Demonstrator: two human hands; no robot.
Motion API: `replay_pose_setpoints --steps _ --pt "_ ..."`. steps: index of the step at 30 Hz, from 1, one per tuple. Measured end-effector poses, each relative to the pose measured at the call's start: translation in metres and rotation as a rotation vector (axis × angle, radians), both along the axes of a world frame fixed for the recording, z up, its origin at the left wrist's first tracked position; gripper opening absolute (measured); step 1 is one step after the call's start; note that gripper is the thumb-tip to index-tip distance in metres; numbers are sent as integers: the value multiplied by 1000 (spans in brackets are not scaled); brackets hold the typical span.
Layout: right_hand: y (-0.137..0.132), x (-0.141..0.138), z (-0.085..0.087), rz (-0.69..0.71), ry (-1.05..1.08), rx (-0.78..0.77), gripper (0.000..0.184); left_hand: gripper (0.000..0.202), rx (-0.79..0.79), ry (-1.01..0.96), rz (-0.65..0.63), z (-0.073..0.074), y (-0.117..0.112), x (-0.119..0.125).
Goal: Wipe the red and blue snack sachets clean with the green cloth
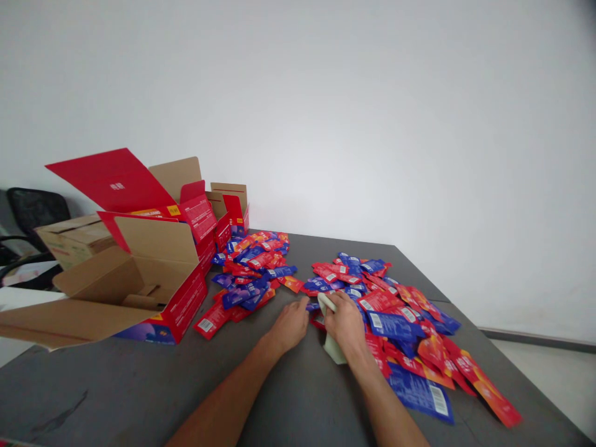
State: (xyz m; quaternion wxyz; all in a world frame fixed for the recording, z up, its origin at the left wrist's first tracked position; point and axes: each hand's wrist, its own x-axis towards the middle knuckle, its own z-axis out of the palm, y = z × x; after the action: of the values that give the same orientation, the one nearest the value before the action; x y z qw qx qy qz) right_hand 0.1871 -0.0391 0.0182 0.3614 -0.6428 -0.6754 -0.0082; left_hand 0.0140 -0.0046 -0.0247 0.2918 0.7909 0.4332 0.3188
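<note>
My right hand (343,323) lies on the table at the near edge of a pile of red and blue sachets (395,316), its fingers closed round a pale greenish-white item (333,349) that sticks out above and below the hand. My left hand (291,324) rests just beside it, fingers curled down onto the table, fingertips touching a red sachet (318,321) at the pile's edge. A second heap of red and blue sachets (254,267) lies further left, beside the boxes.
An open red carton with brown flaps (139,292) lies on its side at the left of the dark grey table (139,385), with more open cartons (205,205) behind it. A brown box (74,239) and a black chair (32,211) stand far left. White wall behind.
</note>
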Motion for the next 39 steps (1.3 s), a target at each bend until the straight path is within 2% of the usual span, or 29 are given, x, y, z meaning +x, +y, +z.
replay_pose_setpoints --steps 3,7,10,13,16,19,23,26,29,33,36,39 --pt "2 -2 0 11 39 48 31 39 -35 -154 75 3 1 -5" --pt "3 -4 0 9 80 117 33 32 -143 -455 102 6 1 -7" --pt "2 -7 2 27 99 147 34 30 -384 -690 71 8 -2 -3" --pt "0 -9 5 48 108 153 34 34 -652 -925 -16 11 -6 -1" --pt "0 -9 6 48 123 182 36 36 -792 -1059 -115 14 -10 -2" --pt "1 -10 6 70 121 204 38 38 -849 -1130 -144 18 -13 -4" --pt "-2 -18 2 125 83 167 35 38 -846 -1226 -221 25 -15 -1" --pt "-9 -30 -1 211 18 124 34 31 -847 -1352 -265 28 -14 0" --pt "-16 -41 -1 327 -63 83 35 25 -866 -1376 -254 27 -11 -2" --pt "-24 -48 3 459 -121 48 38 43 -897 -1349 -247 24 -8 -8" --pt "-22 -47 3 442 -91 77 37 51 -899 -1284 -241 24 -8 -8" --pt "-16 -40 0 327 -15 136 33 49 -896 -1252 -232 24 -9 -5"
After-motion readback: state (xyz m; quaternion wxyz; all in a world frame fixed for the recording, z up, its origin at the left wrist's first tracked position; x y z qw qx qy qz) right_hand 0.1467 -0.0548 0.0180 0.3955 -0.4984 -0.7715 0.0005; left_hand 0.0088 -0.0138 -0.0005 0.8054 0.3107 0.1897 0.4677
